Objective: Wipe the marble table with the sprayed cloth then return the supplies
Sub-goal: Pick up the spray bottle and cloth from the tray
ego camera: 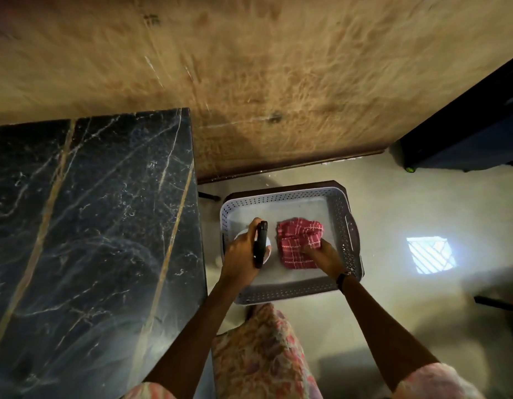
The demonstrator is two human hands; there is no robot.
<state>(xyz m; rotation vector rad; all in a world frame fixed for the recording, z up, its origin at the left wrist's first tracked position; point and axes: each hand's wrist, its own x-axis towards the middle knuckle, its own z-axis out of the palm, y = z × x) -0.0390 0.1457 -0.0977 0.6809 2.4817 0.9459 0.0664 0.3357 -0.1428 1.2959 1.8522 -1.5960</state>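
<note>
The black marble table (85, 226) with gold and white veins fills the left side. To its right a white perforated basket (343, 226) sits low on a dark stand. Inside the basket, my left hand (243, 251) grips a spray bottle (261, 244) by its black trigger head; the white body shows just below my fingers. My right hand (325, 259) holds the near edge of a folded red checked cloth (299, 243), which lies on the basket floor beside the bottle.
A tan wall (278, 82) rises behind the table and basket. A dark cabinet or appliance (474, 133) stands at the far right on the pale floor. A bright window reflection (431, 254) lies on the floor right of the basket. My patterned garment covers my knee below.
</note>
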